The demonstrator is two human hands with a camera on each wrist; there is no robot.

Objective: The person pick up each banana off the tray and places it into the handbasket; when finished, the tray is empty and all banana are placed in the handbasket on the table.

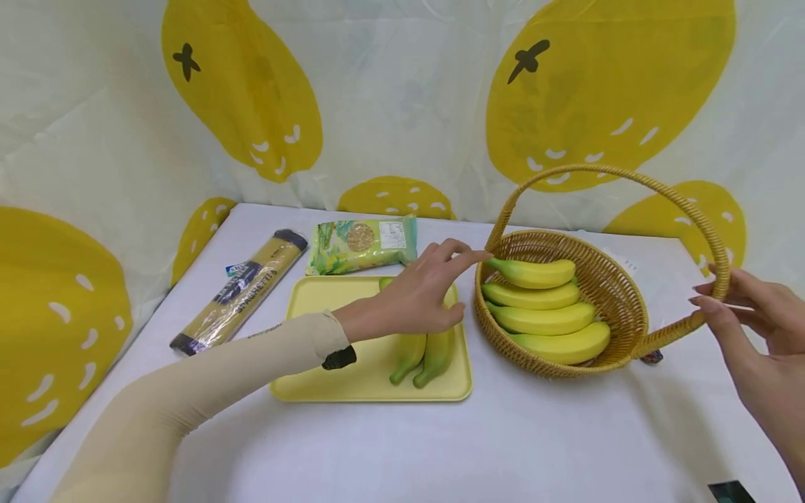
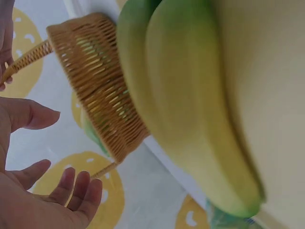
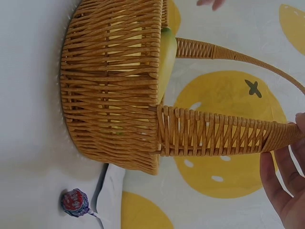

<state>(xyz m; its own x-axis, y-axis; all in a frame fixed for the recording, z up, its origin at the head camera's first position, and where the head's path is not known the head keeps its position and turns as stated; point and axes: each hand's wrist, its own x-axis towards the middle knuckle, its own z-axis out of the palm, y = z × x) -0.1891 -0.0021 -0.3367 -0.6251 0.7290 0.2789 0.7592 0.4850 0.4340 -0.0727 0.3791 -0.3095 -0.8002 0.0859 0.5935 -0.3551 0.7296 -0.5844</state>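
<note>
Several yellow bananas [image 1: 544,297] with green tips lie side by side in a wicker basket [image 1: 606,286]. My right hand [image 1: 764,335] pinches the right side of its arched handle [image 1: 666,191] between thumb and fingers. My left hand [image 1: 421,290] hovers over the right side of a yellow tray [image 1: 361,381], fingers spread and holding nothing. Its index fingertip reaches the basket's left rim, near the top banana's tip; whether they touch I cannot tell. Two more bananas [image 1: 437,360] lie on the tray, partly hidden under that hand and large in the left wrist view [image 2: 190,105].
A spaghetti pack [image 1: 242,293] lies slanted left of the tray. Behind the tray is a green and yellow food packet [image 1: 361,244]. A wrapped lollipop [image 3: 75,202] rests beside the basket. A lemon-patterned curtain [image 1: 402,105] hangs behind the white table [image 1: 503,447].
</note>
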